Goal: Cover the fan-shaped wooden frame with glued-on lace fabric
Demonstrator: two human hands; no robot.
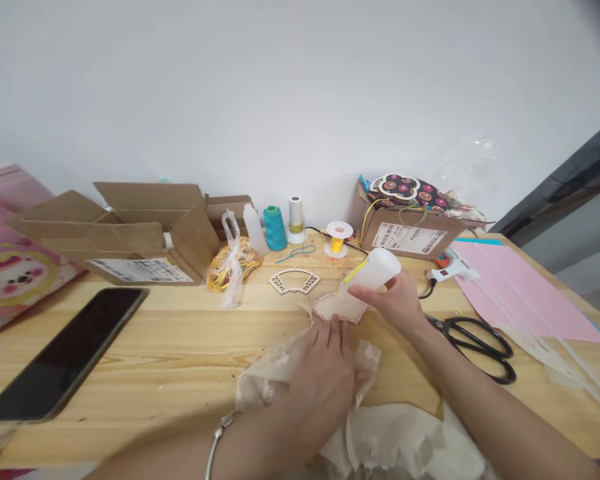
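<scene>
My right hand (pixel 395 303) is wrapped round a white squeeze bottle (pixel 377 268), tipped so its nozzle end points down and left. Under that end lies a small cream fabric piece (pixel 341 308) with a pinkish-brown edge. My left hand (pixel 325 367) lies flat, its fingertips pressing the near edge of this piece. Thin cream cloth (pixel 267 373) spreads crumpled beneath my left hand. Just beyond the piece is a fan-shaped wooden cutout (pixel 295 281) with lattice ends. The bottle's tip is too blurred to tell whether it touches the fabric.
Black-handled scissors (pixel 480 343) and a white glue gun (pixel 453 270) lie right, near pink sheets (pixel 530 293). Thread spools (pixel 275 229), a yellow-wound spool (pixel 338 240) and cardboard boxes (pixel 130 233) line the wall. A phone (pixel 67 353) lies left.
</scene>
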